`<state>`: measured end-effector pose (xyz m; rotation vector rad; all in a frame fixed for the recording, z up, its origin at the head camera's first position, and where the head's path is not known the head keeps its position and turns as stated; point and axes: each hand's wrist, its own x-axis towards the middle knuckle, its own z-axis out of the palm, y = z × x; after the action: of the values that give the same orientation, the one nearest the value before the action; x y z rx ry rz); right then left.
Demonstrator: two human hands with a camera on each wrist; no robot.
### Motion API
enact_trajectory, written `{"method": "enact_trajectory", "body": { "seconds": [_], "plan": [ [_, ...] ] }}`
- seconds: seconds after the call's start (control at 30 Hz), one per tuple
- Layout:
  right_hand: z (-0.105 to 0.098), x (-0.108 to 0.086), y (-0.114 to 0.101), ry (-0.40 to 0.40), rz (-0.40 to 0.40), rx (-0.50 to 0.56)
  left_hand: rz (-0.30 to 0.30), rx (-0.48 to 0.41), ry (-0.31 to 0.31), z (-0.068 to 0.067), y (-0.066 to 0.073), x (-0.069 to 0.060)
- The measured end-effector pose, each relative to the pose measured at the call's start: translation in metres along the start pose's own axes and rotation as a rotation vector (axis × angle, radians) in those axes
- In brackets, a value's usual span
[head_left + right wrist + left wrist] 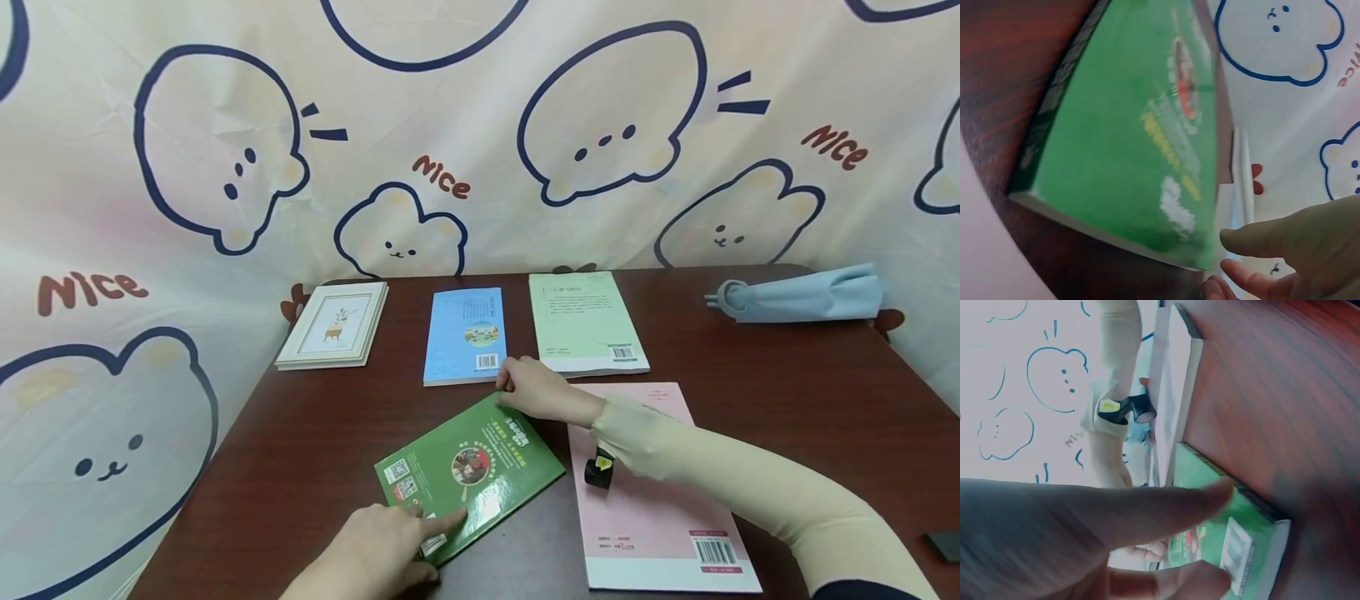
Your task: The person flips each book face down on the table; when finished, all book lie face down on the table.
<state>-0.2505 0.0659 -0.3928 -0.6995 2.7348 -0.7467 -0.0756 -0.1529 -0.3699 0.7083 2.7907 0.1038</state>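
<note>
A green book (487, 450) lies at a slant on the table, its printed cover up. My left hand (375, 542) is at the book's near-left part, with one straight finger across the cover. In the left wrist view, its thumb (1210, 497) and fingertips show over the cover near the white barcode. At the far corner of the book is my right hand (543, 392), its fingers bent down beside that corner. Seen from the right wrist, the thumb (1241, 240) and fingers stand close to the corner; whether they touch it is unclear.
A pink book (637, 517) lies under my right forearm. Farther back are a white picture frame (333, 325), a blue book (457, 342), a light green book (585, 325) and a folded light-blue umbrella (802, 296). A printed cloth (495, 225) hangs behind the table.
</note>
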Motion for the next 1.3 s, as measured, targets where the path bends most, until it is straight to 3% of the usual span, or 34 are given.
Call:
{"method": "enact_trajectory", "body": {
  "seconds": [0.13,0.23,0.3,0.4,0.6,0.77,0.97,1.2,1.3],
  "plan": [
    [-0.019,-0.012,-0.004,-0.010,0.039,0.070,-0.077,-0.141,0.137,-0.013,0.000,-0.003],
    [-0.035,-0.026,-0.004,-0.038,0.093,0.141,-0.187,-0.291,0.180,-0.027,-0.005,-0.001],
    [-0.043,-0.038,-0.001,-0.079,0.138,0.209,-0.248,-0.356,0.189,-0.034,-0.013,0.001],
    [-0.050,-0.058,0.006,-0.162,0.215,0.401,-0.306,-0.394,0.203,-0.037,-0.027,0.010],
    [-0.057,-0.101,0.011,-0.304,0.376,0.842,-0.352,-0.452,0.172,-0.028,-0.048,0.026],
    [-0.052,-0.122,0.001,-0.323,0.459,1.080,-0.355,-0.537,0.124,-0.020,-0.052,0.034],
    [-0.039,-0.130,-0.015,-0.232,0.465,1.082,-0.341,-0.557,0.100,-0.015,-0.051,0.039],
    [-0.029,-0.122,-0.016,-0.177,0.496,1.098,-0.317,-0.546,0.138,-0.009,-0.050,0.040],
    [-0.029,-0.122,-0.014,-0.171,0.499,1.055,-0.308,-0.550,0.148,-0.008,-0.050,0.038]
  ]
}}
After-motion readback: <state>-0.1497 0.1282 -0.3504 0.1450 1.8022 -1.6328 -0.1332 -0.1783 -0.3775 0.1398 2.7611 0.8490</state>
